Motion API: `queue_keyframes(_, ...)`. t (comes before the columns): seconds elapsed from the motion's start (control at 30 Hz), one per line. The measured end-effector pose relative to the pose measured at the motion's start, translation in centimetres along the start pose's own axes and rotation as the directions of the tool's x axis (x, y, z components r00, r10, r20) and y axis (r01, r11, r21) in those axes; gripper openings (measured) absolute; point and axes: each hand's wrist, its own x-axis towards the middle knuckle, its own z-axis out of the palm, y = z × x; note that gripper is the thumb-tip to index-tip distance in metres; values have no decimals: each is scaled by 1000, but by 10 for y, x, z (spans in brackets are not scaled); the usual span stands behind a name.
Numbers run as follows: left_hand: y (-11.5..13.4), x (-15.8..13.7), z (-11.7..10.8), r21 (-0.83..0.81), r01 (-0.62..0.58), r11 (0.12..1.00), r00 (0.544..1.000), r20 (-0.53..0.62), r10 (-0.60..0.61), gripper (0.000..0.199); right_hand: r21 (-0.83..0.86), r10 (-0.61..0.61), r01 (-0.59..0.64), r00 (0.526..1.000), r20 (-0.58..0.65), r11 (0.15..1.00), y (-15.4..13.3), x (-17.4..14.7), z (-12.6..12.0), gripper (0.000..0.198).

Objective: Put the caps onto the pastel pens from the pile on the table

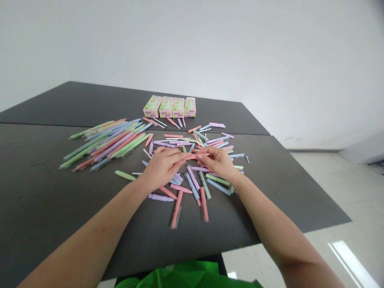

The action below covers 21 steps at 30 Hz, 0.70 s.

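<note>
Head view: L hand (166, 163) & R hand (217, 161) both pinched a pink pen (192, 157) above loose pen parts (193, 177), well in from desk (270, 184) front edge. Pen prob. was light, stiff, slightly slippery; best held mid-barrel.

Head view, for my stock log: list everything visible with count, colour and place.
Boxes: four, pink and green, back row.
Long pens: many; green, coral, blue, purple; left pile.
Short pen parts: many; coral, purple, blue, green; mid-table.
Clear sleeves: several, transparent, at pen ends.
Thin rods: several, white, among parts.
Held pen part: at least one, coral, centre.
Tabletop: two sections, dark grey, beneath.
Wall: one, pale, behind.
Floor: one, pale, lower right.
Garment: one, green, bottom edge.
Left hand: one, bare, centre.
Right hand: one, bare, centre.
Forearms: two, bare, bottom corners.
</note>
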Motion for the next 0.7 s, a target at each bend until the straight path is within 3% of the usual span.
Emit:
queue_keyframes(0.17,1,0,-1,9,-12,1000,1000,-4,12,29,-126,39,-34,999,36,991,3,1,-2,46)
queue_keyframes(0.33,0,0,-1,-3,-13,1000,1000,-3,13,30,-143,88,-77,993,77,987,6,2,-4,55)
queue_keyframes(0.53,-3,0,-1,-34,34,999,999,-8,-34,28,60,5,-12,993,115,998,2,1,-10,36)
queue_keyframes(0.7,-5,0,0,-35,35,999,999,-13,-35,29,54,-26,23,997,71,998,6,0,-13,32)
